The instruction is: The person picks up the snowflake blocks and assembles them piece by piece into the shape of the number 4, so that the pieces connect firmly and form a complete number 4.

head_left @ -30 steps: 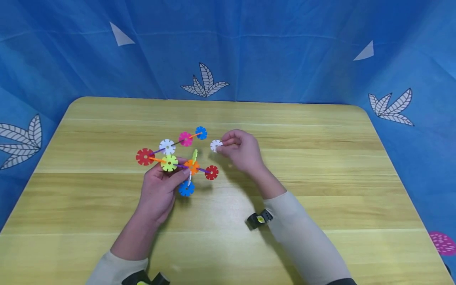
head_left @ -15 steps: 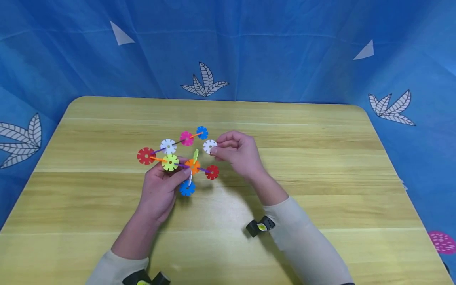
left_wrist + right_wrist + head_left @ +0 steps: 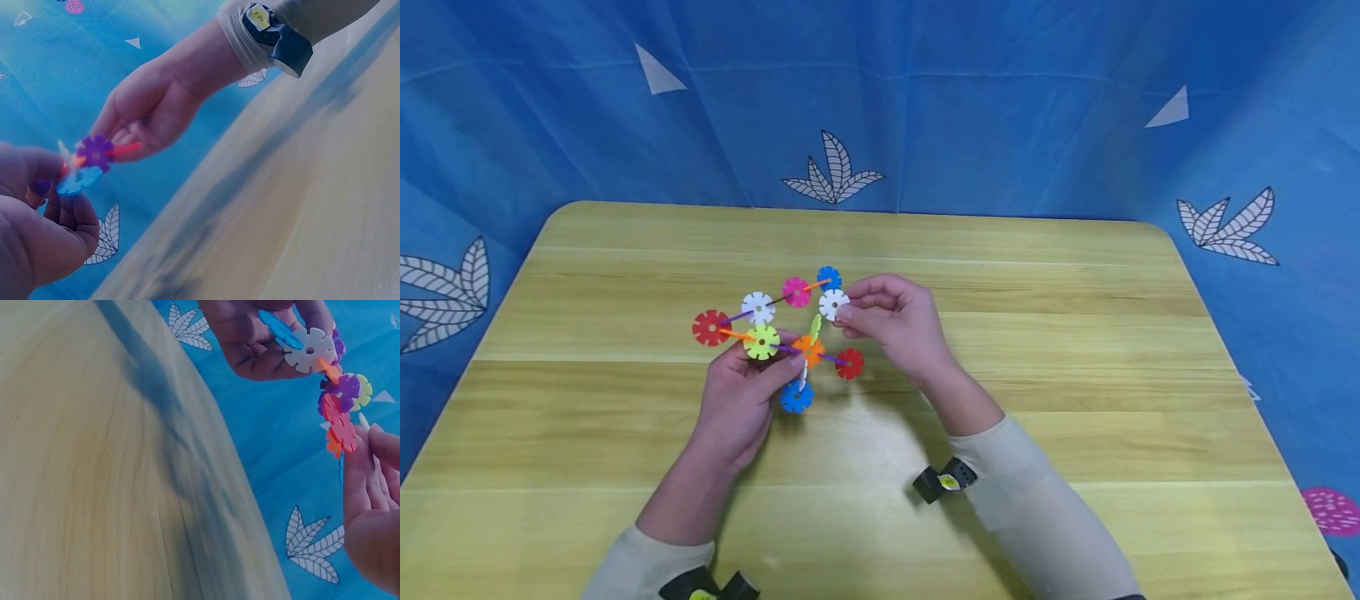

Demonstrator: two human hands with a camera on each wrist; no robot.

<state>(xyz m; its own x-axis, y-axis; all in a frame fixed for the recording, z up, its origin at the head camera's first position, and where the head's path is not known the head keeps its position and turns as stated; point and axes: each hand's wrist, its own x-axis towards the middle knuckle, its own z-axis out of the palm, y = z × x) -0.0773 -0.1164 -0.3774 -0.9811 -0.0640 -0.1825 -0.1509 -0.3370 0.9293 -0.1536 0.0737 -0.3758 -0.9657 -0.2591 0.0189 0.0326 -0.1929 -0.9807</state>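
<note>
My left hand (image 3: 741,404) grips a chain of notched plastic snowflake discs near its orange disc (image 3: 809,350), thumb on top. From there the chain runs through a yellow-green disc (image 3: 762,342) to a red one (image 3: 711,327) at the left. It doubles back through white (image 3: 758,307) and pink (image 3: 796,292) discs to a blue disc (image 3: 829,277). Another red disc (image 3: 849,363) and a lower blue disc (image 3: 797,397) branch off. Between thumb and fingers my right hand (image 3: 898,321) pinches a loose white disc (image 3: 832,305), overlapping the upper blue disc's lower edge in the head view.
Both hands work above a wood-grain table (image 3: 1060,350). Behind it hangs a blue cloth (image 3: 1000,108) with leaf prints. Each sleeved wrist wears a black strapped camera, the right one (image 3: 943,480) close over the tabletop.
My right hand has carried the white disc left to the upper blue disc. The left hand and the chain have shifted very slightly right.
</note>
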